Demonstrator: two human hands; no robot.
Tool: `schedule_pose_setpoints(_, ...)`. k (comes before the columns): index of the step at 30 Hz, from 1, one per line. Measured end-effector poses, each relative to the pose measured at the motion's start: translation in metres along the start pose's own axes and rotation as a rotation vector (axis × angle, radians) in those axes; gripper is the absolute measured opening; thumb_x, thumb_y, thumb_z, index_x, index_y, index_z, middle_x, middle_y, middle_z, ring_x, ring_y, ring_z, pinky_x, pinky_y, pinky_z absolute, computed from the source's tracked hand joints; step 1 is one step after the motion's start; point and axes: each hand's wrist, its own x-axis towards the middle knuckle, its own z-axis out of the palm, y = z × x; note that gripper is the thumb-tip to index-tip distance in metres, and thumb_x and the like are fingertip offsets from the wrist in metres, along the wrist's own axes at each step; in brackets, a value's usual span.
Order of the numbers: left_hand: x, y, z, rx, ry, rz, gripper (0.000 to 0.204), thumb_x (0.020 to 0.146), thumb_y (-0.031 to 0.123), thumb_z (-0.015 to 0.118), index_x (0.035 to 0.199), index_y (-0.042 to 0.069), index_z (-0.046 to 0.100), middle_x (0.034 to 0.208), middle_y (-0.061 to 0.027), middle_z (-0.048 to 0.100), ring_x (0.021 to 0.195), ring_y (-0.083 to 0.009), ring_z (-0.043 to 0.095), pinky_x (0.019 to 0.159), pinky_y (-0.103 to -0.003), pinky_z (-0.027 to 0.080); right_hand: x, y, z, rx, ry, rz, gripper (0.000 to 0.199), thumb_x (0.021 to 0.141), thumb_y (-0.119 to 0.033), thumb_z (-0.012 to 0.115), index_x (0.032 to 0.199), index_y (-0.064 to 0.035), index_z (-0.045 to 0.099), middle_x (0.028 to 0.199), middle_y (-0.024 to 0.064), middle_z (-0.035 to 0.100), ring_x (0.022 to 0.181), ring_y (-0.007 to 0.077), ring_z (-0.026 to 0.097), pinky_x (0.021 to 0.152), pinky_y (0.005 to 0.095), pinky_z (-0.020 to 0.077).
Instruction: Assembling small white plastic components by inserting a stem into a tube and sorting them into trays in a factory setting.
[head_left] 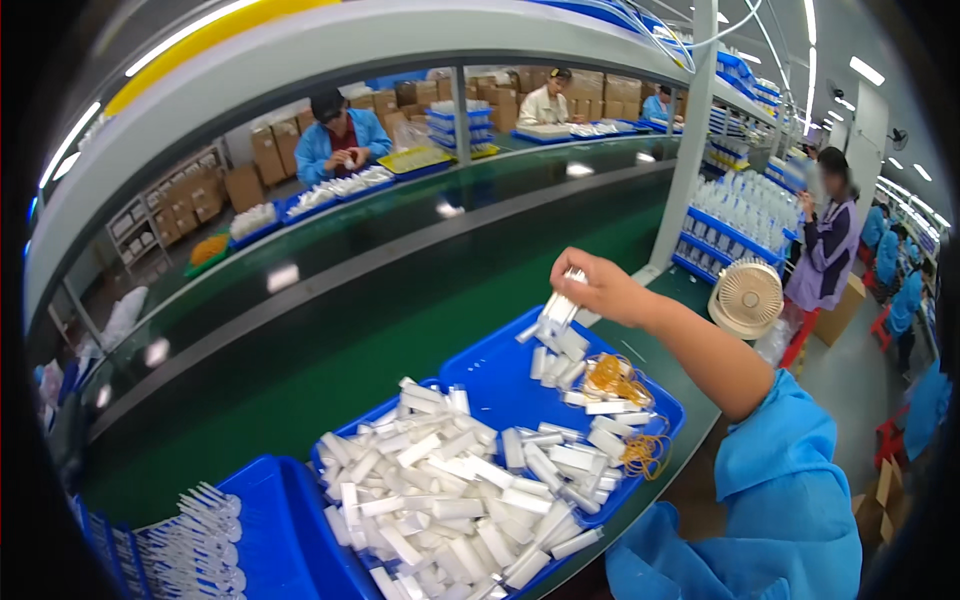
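Note:
My right hand (pixel 598 286) is raised over the far right corner of a blue tray (pixel 490 362). Its fingers are closed round a small bunch of white plastic bars (pixel 560 312), whose lower ends point down at the tray. Beneath the hand lie more white bars with clear ends, along with yellow-orange rubber bands (pixel 615 380) in two tangles. A large heap of similar white bars (pixel 440 490) fills a second blue tray that overlaps the first. My left hand is out of view; a blue sleeve (pixel 785 490) covers my right upper forearm.
A green conveyor belt (pixel 330 360) runs beyond the trays. At lower left a blue tray (pixel 265 520) holds rows of clear-ended parts. A round beige fan (pixel 748 298) stands right, beside stacked blue trays (pixel 735 235) and a metal post (pixel 685 150). Several people work across the belt.

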Motion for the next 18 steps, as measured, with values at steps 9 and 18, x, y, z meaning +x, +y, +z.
schedule_pose_setpoints(9, 0.012, -0.015, -0.015, 0.004, 0.113, 0.005, 0.023, 0.083, 0.025, 0.059, 0.092, 0.007, 0.048, 0.075, -0.0108, 0.055, 0.074, -0.0297, 0.05, 0.069, -0.043, 0.04, 0.001, -0.089, 0.081, -0.016, -0.354, -0.369, 0.02, 0.085, -0.024, 0.054, 0.089, -0.005, 0.049, 0.076, 0.0071, 0.055, 0.07, 0.0166, 0.053, 0.062, 0.0286, 0.0418)
schedule_pose_setpoints(18, -0.02, -0.03, -0.05, 0.118, 0.03, -0.103, 0.012, 0.082, 0.017, 0.055, 0.086, 0.005, 0.054, 0.08, -0.0101, 0.057, 0.081, -0.0326, 0.051, 0.074, -0.047, 0.04, 0.003, -0.148, 0.178, -0.149, -0.533, -0.782, 0.022, 0.084, -0.023, 0.054, 0.094, -0.0045, 0.047, 0.093, 0.0137, 0.053, 0.085, 0.0304, 0.055, 0.072, 0.0369, 0.0446)
